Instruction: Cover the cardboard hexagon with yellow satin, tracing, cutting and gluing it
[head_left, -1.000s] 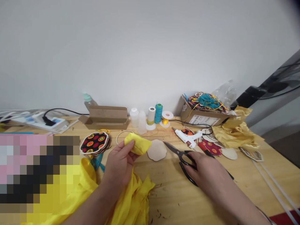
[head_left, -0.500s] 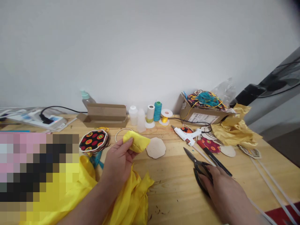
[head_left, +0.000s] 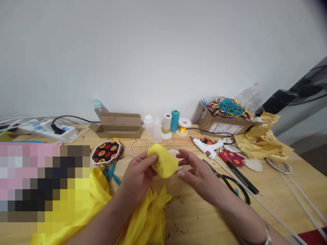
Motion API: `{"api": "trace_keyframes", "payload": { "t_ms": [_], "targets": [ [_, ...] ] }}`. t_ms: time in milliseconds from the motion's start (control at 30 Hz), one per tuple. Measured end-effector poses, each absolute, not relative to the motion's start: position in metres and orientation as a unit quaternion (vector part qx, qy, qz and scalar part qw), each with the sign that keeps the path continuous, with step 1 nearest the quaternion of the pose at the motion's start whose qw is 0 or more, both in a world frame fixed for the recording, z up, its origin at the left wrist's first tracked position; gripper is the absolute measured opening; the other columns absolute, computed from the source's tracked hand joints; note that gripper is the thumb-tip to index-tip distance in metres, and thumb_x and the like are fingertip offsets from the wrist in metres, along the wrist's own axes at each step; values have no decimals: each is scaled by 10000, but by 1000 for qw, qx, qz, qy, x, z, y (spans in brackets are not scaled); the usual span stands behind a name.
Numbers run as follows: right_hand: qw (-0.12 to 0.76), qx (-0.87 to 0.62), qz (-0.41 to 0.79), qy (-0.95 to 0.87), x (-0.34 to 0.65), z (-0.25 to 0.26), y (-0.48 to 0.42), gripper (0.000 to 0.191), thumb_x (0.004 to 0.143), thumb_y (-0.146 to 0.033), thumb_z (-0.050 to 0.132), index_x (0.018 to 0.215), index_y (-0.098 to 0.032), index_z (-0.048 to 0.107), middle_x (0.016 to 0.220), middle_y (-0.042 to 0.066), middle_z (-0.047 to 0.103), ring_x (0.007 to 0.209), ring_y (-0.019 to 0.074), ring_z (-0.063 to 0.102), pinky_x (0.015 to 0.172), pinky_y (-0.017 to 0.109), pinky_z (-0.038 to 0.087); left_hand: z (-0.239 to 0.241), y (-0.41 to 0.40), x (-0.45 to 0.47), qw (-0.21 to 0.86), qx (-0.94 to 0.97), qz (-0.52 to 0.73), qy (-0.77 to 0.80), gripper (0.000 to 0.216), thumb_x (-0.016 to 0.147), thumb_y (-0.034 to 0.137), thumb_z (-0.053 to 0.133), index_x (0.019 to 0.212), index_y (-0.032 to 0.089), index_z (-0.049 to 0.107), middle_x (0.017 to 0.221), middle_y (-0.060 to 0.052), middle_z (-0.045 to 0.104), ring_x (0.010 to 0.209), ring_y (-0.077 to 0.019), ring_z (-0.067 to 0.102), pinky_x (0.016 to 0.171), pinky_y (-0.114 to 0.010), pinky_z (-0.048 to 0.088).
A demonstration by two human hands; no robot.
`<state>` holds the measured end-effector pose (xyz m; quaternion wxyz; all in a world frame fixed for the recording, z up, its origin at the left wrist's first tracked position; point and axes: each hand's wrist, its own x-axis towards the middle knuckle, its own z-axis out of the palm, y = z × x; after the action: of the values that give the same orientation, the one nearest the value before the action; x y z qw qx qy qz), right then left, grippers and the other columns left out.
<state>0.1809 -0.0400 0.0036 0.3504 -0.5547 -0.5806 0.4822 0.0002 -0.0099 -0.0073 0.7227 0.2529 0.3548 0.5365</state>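
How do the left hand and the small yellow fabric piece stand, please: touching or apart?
Touching: the head view shows the left hand pinching the small yellow fabric piece, with its thumb lying on the near face.

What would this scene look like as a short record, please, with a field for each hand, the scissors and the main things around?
Left hand: pinching a small yellow cloth
Right hand: open, fingers beside that cloth
Scissors: on the table, right of the right hand
Glue gun: lying beyond the scissors
Patterned stack: left of the left hand
Larger yellow cloth: bunched near the left forearm
Near the wall: teal spool, yellow spool
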Motion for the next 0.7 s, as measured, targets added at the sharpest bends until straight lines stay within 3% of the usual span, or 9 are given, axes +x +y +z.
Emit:
{"api": "trace_keyframes", "payload": {
  "t_ms": [67,200,367,467,600,700],
  "targets": [
    [388,-514,574,-506,178,2,-32,780,724,-554,706,1341,-152,450,1289,167,552,1033,244,593,677,300,496,-6,-13,0,745,284,501,335,119,712,173,744,824,138,765,743,-46,768,648,-160,690,635,-242,557],
    [411,-499,657,-388,176,2,-23,611,668,-491,789,1141,-155,601,1059,98,656,804,165,611,560,238,437,-7,-16,0,757,329,467,317,126,761,188,714,864,169,783,755,-38,773,658,-150,687,674,-236,556],
    [392,-453,718,-353,174,4,-16,452,588,-371,858,948,-162,682,865,33,693,707,140,618,590,236,450,-11,-18,0,754,366,437,326,144,742,200,725,869,162,781,758,-47,770,686,-167,694,704,-259,550],
    [405,-456,690,-390,179,11,-12,330,566,-343,863,754,-141,681,722,10,679,634,122,594,614,238,453,-12,-17,0,731,397,432,348,166,751,251,707,887,168,755,790,-42,763,714,-167,689,702,-259,534],
    [468,-486,571,-467,195,32,-8,261,647,-355,812,765,-167,674,713,-10,673,620,115,574,603,229,443,-13,-14,-1,549,583,345,490,315,904,410,465,954,176,671,832,-51,742,676,-167,665,595,-262,480],
    [441,-506,526,-523,211,45,-9,195,728,-351,734,785,-186,649,717,-15,659,599,118,557,569,230,430,-13,-16,0,382,711,234,542,343,905,405,422,755,183,636,686,-46,683,631,-192,610,590,-301,401]
  ]
}}
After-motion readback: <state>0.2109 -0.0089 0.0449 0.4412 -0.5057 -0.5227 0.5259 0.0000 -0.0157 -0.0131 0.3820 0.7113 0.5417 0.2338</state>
